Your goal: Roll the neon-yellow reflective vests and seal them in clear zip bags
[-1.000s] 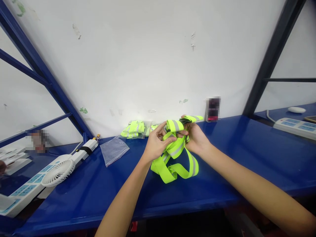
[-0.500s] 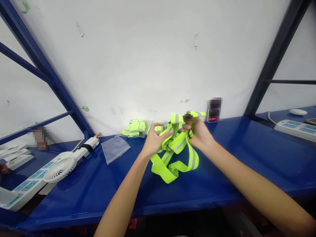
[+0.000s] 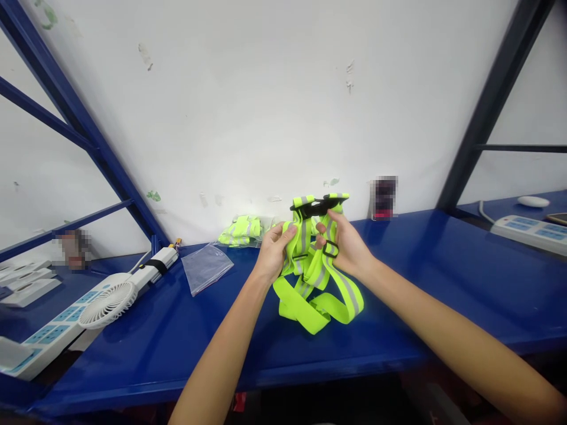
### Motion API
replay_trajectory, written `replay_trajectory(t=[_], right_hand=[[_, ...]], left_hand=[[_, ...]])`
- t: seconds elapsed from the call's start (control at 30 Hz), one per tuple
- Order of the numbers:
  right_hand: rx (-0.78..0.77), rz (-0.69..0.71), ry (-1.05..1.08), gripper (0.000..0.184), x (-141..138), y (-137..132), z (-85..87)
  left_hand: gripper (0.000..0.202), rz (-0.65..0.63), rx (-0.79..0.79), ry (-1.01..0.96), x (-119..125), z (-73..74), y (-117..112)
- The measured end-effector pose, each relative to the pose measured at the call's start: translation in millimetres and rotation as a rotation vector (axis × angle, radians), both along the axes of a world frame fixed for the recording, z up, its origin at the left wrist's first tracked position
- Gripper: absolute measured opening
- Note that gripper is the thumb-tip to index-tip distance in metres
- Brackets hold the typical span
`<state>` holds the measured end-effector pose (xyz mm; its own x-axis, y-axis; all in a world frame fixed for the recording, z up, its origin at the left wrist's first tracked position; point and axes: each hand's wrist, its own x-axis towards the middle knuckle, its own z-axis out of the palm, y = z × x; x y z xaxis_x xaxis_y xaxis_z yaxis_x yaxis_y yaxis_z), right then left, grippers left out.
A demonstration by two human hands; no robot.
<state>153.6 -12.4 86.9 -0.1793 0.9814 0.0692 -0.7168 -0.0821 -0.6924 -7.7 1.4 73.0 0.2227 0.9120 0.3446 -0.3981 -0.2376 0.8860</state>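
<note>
Centrally in the head view, a reflective strap (image 3: 305, 313) hangs between the worktop's back and front edges. The left hand (image 3: 271, 252) pinches one side between thumb and fingers; the right hand (image 3: 349, 245) grips the other, close to the black buckle (image 3: 316, 209). Loops droop toward the front edge of the worktop (image 3: 425, 307); contact is unclear. Good handling probably calls for flat, untwisted webbing and light, even tension.

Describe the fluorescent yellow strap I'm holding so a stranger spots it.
At the glossy blue table under a white wall, find the left hand and right hand. They hold the grey-striped fluorescent yellow strap with black buckles. Unlike the clear-bagged yellow bundle behind, it's loose.
</note>
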Motion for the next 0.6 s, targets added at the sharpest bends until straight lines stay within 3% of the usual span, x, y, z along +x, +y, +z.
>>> replay_trajectory(t=[0.27,0.47,0.6], right_hand=[[0.154,0.005,-0.086,0.02,-6,-7,-4.1],[0.136,0.059,-0.033,0.025,-8,-4,-8.5],[0.141,0.092,-0.044,0.023,-11,-5,-10.4]], left_hand=[[0.025,0.129,-0.069,-0.113,-1,-0.9,6],[0.023,-0.14,-0.103,0.002,0,-7.2,3],[0.031,-0.248,-0.058,0.053,1,-7.4,0]])
